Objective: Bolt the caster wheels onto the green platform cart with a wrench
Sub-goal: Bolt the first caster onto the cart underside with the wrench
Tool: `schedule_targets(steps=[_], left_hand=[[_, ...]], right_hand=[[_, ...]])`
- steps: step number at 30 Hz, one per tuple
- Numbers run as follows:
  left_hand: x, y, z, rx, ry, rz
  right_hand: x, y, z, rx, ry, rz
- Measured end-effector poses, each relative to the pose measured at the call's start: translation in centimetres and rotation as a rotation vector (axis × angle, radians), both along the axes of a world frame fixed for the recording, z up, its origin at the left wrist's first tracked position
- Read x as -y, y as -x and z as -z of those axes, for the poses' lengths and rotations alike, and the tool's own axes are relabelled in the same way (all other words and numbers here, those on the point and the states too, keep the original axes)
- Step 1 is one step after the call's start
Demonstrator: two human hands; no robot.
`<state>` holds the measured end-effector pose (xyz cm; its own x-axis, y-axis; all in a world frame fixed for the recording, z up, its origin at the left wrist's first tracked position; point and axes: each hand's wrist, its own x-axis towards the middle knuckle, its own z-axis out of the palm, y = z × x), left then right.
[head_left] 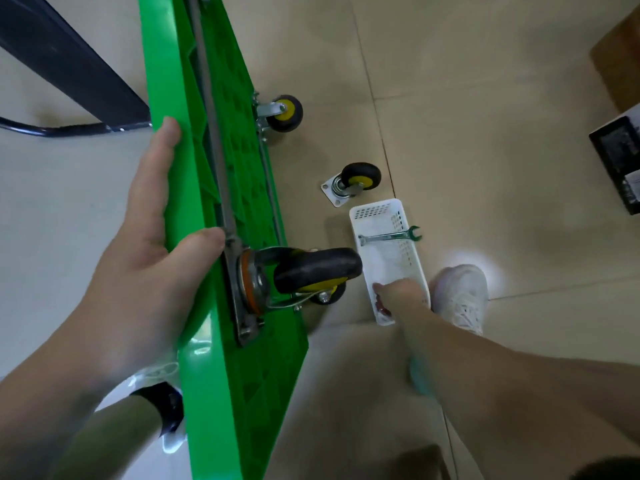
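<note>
Now, left fingers (152,174), thumb around cart (242,358) edge; right hand (400,294) in basket (375,206), fingers unseen.

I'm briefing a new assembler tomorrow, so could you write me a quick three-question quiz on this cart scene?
1. True or false: the left hand grips the green plastic platform cart, which stands on its edge.
2. The right hand reaches into: A) a white slotted plastic basket; B) a bucket; C) a toolbox.
3. Fill in: the loose black-and-yellow caster wheel lies on the ____.

Key: 1 true; 2 A; 3 beige tiled floor.
</note>
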<state>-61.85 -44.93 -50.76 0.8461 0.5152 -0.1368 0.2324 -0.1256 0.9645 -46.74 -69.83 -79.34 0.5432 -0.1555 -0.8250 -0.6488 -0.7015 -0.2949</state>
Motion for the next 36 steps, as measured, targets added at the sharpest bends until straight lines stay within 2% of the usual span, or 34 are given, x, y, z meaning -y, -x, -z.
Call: schedule_targets(steps=[5, 8, 10, 12, 15, 18, 19, 21, 25, 30, 36], left_hand=[[0.0, -0.1, -0.1, -0.006, 0.007, 0.017], [-0.2, -0.4, 0.1, -0.056, -0.03, 0.008], [-0.4, -0.3, -0.1, -0.086, -0.059, 0.008], [-0.5, -0.3, -0.3, -0.108, -0.058, 0.009], [-0.2, -0.5, -0.6, -0.118, -0.035, -0.005], [0.2, -0.7, -1.0, -0.119, 0.006, -0.039], [0.4, -0.8, -1.2, -0.119, 0.027, -0.05], [0.7, -0.8, -1.6, -0.12, 0.068, -0.061], [0.7, -0.7, -1.8, -0.108, 0.117, -0.064], [0.7, -0.7, -1.9, -0.118, 0.123, -0.062], [0.9, -0.9, -2.2, -0.113, 0.118, -0.061]], right_hand=[[-0.6, 0.1, 0.0, -0.08, -0.001, 0.033], [-1.4, -0.7, -3.5, -0.03, -0.032, -0.135], [-2.2, -0.6, -8.6, 0.015, -0.186, -0.133], [-2.8, -0.7, -14.5, 0.076, -0.424, -0.157], [-3.1, -0.1, -24.1, 0.178, -0.665, -0.507], [-2.8, 1.4, -29.9, 0.341, -0.537, -0.966], [-2.9, 1.9, -30.6, 0.41, -0.472, -1.082], [-3.4, 2.9, -31.0, 0.465, -0.42, -1.17], [-4.9, 3.6, -30.0, 0.44, -0.439, -1.137], [-7.4, 3.4, -28.5, 0.591, -0.482, -1.226], [-8.3, 1.9, -26.9, 0.558, -0.473, -1.22]])
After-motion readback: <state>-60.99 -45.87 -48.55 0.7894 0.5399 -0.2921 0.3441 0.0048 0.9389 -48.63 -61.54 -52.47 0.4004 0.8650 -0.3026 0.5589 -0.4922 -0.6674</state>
